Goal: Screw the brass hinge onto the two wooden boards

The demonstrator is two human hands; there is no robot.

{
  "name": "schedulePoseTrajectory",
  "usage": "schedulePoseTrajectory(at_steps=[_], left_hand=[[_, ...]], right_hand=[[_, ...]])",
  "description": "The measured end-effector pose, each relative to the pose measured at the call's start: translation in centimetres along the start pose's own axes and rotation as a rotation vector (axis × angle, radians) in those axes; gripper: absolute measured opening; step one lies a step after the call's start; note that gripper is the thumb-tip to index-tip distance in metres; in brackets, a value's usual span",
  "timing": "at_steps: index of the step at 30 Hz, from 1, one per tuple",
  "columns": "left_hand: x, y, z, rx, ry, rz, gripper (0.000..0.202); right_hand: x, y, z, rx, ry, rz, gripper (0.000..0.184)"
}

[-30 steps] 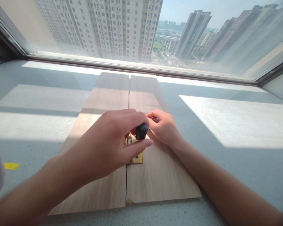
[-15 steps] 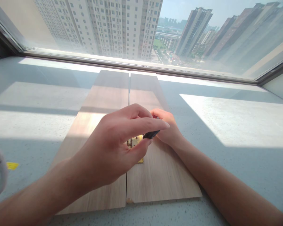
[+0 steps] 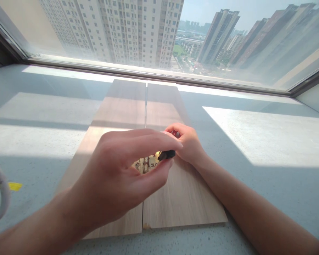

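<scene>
Two hands: L grip (image 3: pixel 119 177) pinches screwdriver (image 3: pixel 167 154) cap, R grip (image 3: pixel 188 145) clenched over its red part; hinge (image 3: pixel 146 164) half-hidden.

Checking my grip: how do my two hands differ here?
The left hand arches loosely, fingers extended, above the brass hinge; the right hand is curled tight, farther off. The left hand spans the seam; the right hand sits over the right pale wooden board. Both meet at the red-and-black tool.

We are viewing boards (image 3: pixel 175 198) showing pale tan wood grain, a hinge (image 3: pixel 146 163) gleaming brass-yellow, a handle (image 3: pixel 167 154) showing black and red, a sill (image 3: pixel 268 184) showing speckled grey, and tape (image 3: pixel 7 186) showing yellow.
</scene>
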State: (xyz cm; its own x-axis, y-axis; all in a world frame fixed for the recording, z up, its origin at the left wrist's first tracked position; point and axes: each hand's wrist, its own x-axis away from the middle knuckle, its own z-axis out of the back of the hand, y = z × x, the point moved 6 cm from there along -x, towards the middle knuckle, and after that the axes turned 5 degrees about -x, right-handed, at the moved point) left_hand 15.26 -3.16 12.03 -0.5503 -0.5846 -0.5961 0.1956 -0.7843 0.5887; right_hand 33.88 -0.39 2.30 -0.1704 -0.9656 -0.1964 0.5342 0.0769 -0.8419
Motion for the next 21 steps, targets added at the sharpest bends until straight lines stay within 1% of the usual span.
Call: schedulePoseTrajectory(at_steps=[3, 6, 8, 10, 12, 13, 14, 15, 17, 19, 21], left_hand=[[0.6, -0.5, 0.1, 0.054, 0.069, 0.049, 0.014], [0.9, -1.1, -0.1, 0.121, 0.100, 0.071, 0.024], [0.9, -1.6, -0.2, 0.156, 0.112, 0.121, 0.029], [0.9, -2.1, -0.2, 0.173, 0.115, 0.172, 0.027], [0.8, -2.4, -0.2, 0.197, 0.100, 0.183, 0.021], [0.8, -2.5, -0.2, 0.211, 0.096, 0.179, 0.019], [0.7, -2.6, -0.1, 0.231, 0.095, 0.182, 0.018], [0.7, -2.9, -0.1, 0.256, 0.098, 0.199, 0.019], [0.8, -3.5, 0.0, 0.304, 0.104, 0.247, 0.025], [0.8, -3.8, 0.0, 0.333, 0.096, 0.277, 0.029], [0.8, -3.7, 0.0, 0.303, 0.078, 0.266, 0.027]], right_hand=[[-0.1, 0.4, 0.0, -0.027, 0.027, 0.023, 0.018], [0.0, 0.3, 0.5, -0.085, 0.108, 0.068, 0.016], [0.4, -0.9, 1.2, -0.141, 0.181, 0.130, 0.017], [1.1, -3.1, 2.0, -0.198, 0.212, 0.221, 0.021], [2.1, -5.9, 2.4, -0.248, 0.167, 0.326, 0.020], [2.6, -7.4, 2.5, -0.278, 0.115, 0.392, 0.017], [3.2, -9.0, 2.4, -0.313, 0.016, 0.485, 0.011], [3.6, -10.0, 2.2, -0.301, -0.066, 0.516, 0.010], [4.2, -11.1, 1.9, -0.254, -0.160, 0.557, 0.019], [4.3, -11.3, 1.9, -0.198, -0.190, 0.564, 0.025], [4.1, -11.1, 1.9, -0.168, -0.204, 0.546, 0.026]])
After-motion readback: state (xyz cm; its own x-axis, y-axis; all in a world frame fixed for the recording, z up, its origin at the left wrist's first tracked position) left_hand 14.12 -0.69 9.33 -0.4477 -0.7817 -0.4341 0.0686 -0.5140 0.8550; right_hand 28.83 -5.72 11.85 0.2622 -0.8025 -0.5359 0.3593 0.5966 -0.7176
